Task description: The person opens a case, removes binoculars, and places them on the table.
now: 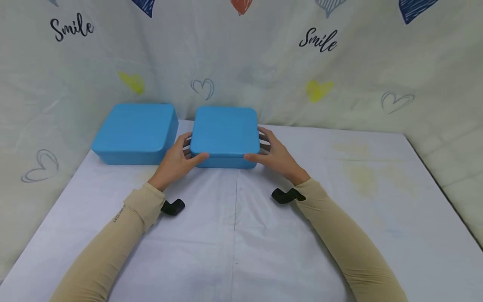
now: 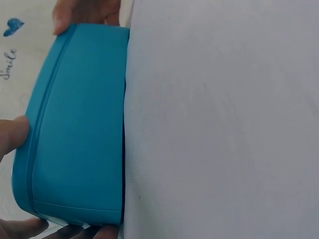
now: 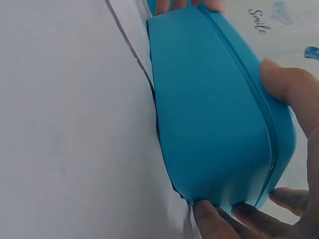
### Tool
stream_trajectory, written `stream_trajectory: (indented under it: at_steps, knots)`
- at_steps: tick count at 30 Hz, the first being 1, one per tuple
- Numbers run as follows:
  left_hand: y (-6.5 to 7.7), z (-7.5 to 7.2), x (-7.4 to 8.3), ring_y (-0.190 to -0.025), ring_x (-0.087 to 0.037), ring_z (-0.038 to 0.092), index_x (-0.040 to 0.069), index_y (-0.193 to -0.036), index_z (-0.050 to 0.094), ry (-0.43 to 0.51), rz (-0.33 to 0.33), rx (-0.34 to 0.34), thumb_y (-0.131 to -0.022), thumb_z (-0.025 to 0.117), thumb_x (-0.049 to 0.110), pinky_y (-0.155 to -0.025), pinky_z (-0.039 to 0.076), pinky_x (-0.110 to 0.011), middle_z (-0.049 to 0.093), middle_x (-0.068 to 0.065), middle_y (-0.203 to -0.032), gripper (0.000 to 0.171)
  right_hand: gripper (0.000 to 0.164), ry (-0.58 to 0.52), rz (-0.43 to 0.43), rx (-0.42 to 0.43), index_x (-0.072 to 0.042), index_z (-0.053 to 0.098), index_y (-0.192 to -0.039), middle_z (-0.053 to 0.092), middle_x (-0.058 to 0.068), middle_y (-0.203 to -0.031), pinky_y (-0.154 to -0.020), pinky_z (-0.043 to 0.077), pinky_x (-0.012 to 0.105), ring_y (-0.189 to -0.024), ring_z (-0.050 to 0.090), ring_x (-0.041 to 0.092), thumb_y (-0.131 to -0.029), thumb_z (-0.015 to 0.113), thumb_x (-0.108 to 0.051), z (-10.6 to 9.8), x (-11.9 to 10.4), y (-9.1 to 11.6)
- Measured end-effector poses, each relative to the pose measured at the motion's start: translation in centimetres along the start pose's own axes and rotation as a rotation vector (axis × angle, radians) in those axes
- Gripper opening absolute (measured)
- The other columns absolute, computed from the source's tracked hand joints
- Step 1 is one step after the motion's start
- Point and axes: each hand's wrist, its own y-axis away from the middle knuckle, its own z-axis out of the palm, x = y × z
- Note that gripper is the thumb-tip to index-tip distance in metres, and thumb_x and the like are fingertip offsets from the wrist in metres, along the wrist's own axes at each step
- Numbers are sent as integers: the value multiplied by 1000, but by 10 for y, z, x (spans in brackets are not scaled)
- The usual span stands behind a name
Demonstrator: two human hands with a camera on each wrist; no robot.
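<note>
A blue lidded box (image 1: 225,131) with rounded corners stands at the back of the white table, between my two hands. My left hand (image 1: 177,158) grips its left side, thumb on the front of the lid and fingers spread along the side. From the right, my right hand (image 1: 277,157) holds it the same way, its thumb at the lid's front right corner. Both wrist views show the box's smooth front wall and the seam under its lid, which is closed. In the right wrist view the right hand's fingertips (image 3: 204,208) reach low on the side, near the tabletop.
To the left stands a second, larger-looking blue box (image 1: 132,132), also closed, with a narrow gap to the held one. A printed cloth (image 1: 256,63) hangs behind the table. The white tabletop (image 1: 234,235) extends toward me and to the right.
</note>
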Motion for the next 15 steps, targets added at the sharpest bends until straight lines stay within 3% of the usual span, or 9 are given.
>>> stream_trajectory:
  at_steps: [6,15]
  knots:
    - [1,3,1,-156,-41,34,14,-167,9,7,-10,-4,-94,74,47,-122,40,-54,22,-18,-172,104,106,-7,2,1,-38,16,-164,24,2,-173,-125,37,54,-157,35,32,-84,84,-47,1,4,2]
    - [6,2,3,-156,-41,35,16,-166,10,3,-30,5,-90,76,53,-122,40,-56,23,-16,-172,107,106,-52,-21,-7,-37,18,-163,24,1,-172,-125,38,53,-157,35,32,-83,87,-42,2,1,7]
